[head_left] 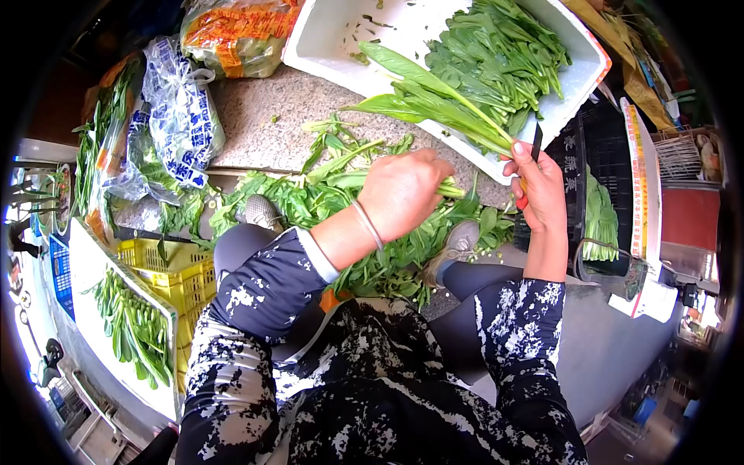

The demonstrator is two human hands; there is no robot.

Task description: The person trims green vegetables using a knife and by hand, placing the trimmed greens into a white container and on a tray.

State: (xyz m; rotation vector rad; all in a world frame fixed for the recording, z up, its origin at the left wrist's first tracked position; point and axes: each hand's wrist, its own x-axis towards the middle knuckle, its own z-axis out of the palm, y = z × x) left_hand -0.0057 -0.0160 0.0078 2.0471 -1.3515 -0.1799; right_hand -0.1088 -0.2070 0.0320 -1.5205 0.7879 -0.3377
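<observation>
My left hand [407,192] is closed, with pale green stem ends of leafy greens [451,189] poking out beside its fingers. My right hand [540,182] pinches the base of a long-leaved green stalk [457,116]. The same hand holds a small knife [536,143], its dark blade pointing up and its orange-red handle partly hidden by the fingers. The stalk's leaves stretch left over the rim of a white foam box [372,77]. Inside that box lies a heap of leafy greens [504,58]. Loose leaves [387,260] cover the ground below my hands, between my shoes.
Plastic bags of vegetables [182,108] stand at the left and an orange-printed bag [236,35] at the back. A yellow crate [186,267] and a white foam lid with greens [159,310] are at lower left. A black crate [570,178] stands at right.
</observation>
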